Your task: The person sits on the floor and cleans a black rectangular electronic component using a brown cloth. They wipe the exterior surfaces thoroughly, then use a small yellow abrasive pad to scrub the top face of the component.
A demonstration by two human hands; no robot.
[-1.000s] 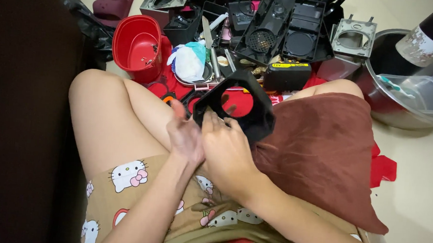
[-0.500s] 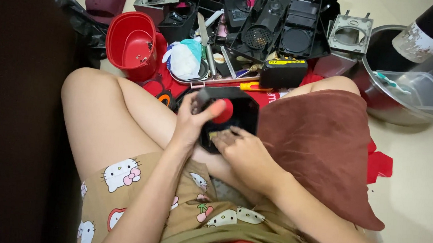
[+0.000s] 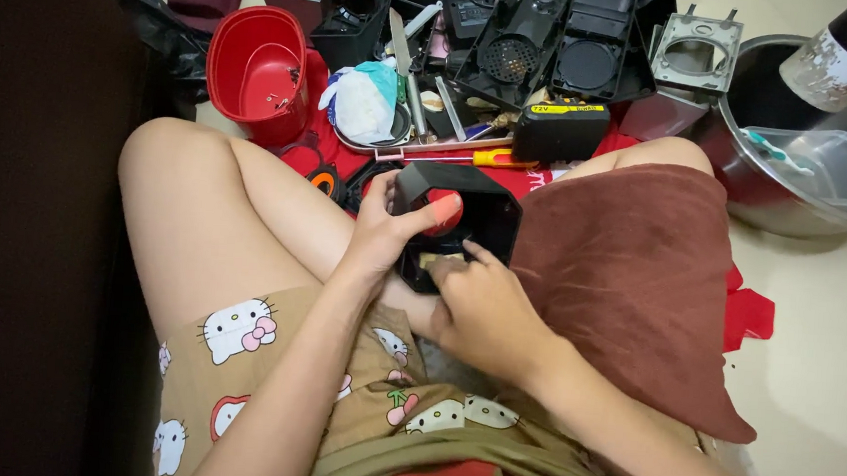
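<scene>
— How is it held?

— The left hand [image 3: 380,235] grasps the black plastic housing [image 3: 459,221] from its left side, thumb hooked over the front edge onto a red part inside. The right hand [image 3: 483,310] presses against the lower edge, fingers curled in toward the opening; whether it truly clamps the housing I cannot tell.

— And where is the housing?

— In the person's lap, between the bare left knee and a brown cushion [image 3: 627,280] that lies over the right leg, touching the housing's right side.

— What lies beyond it?

— Just past the knees, a yellow-handled screwdriver [image 3: 477,157] on a red mat [image 3: 747,312], and a black battery pack with a yellow label [image 3: 559,129]. Farther out, a red plastic bin [image 3: 257,71] to the left, a crumpled white and teal bag [image 3: 363,102], and black speaker-like shells [image 3: 553,40] heaped at the top. To the right, a metal bowl [image 3: 741,179] holds a clear plastic tub [image 3: 825,169].

— Anything blocking the view?

— The right hand covers the housing's lower front; the cushion hides the right leg.
</scene>
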